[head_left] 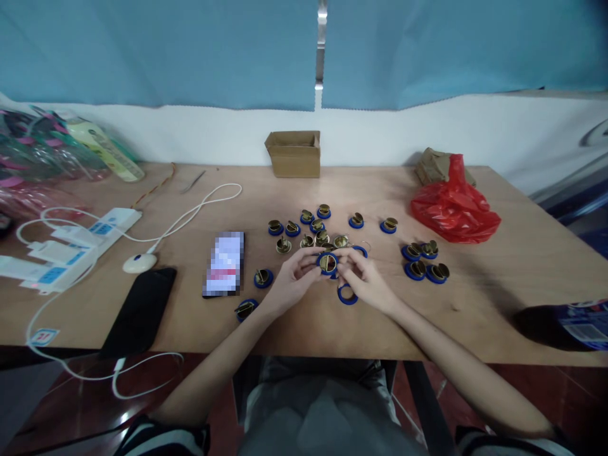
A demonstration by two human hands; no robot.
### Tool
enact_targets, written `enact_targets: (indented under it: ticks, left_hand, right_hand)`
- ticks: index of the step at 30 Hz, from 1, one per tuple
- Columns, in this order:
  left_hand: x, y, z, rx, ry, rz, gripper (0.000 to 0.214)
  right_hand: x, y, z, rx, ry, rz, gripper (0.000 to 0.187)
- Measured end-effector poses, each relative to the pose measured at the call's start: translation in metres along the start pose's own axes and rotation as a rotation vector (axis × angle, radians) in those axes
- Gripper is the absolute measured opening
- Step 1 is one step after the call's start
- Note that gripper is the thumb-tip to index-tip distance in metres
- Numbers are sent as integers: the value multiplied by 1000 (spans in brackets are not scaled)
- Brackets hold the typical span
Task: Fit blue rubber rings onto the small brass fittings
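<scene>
right between both hands' (292, 278) grip, a blue-ringed brass disc (327, 262)

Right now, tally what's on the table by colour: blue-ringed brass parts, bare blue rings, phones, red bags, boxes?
Blue-ringed brass parts: about 20, including one held between both hands' fingers
Bare blue rings: 1 clear
Phones: 2
Red bags: 1
Cardboard boxes: 1
Total: about 25
</scene>
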State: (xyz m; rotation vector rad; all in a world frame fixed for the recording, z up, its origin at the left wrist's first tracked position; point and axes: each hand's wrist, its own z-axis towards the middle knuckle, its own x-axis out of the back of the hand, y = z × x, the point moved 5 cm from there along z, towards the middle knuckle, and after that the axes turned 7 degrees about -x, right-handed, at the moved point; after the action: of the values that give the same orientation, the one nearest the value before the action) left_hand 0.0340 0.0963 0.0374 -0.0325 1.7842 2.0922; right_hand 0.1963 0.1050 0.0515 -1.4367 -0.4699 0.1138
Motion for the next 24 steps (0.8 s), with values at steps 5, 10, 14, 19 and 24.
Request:
enact_targets:
  ticks: [5, 10, 14, 19, 24]
  left_hand:
    - [3, -2, -1, 10, -17, 37, 47]
    - [5, -4, -2, 42, -2, 48, 50]
    - [1, 0, 0, 25, -9, 27, 44]
    - [-1, -6, 0, 97, -55, 62, 46]
    - [4, -17, 0, 138, -75, 95, 50]
  right_hand:
    - [-1, 4, 1, -9, 6, 50, 25]
    - [-1, 9, 1, -16, 30, 48, 25]
    - [1, 7, 1, -23, 55, 45, 25]
    - [2, 4, 1, -32, 85, 70, 29]
    - [1, 1, 2, -60, 75, 84, 30]
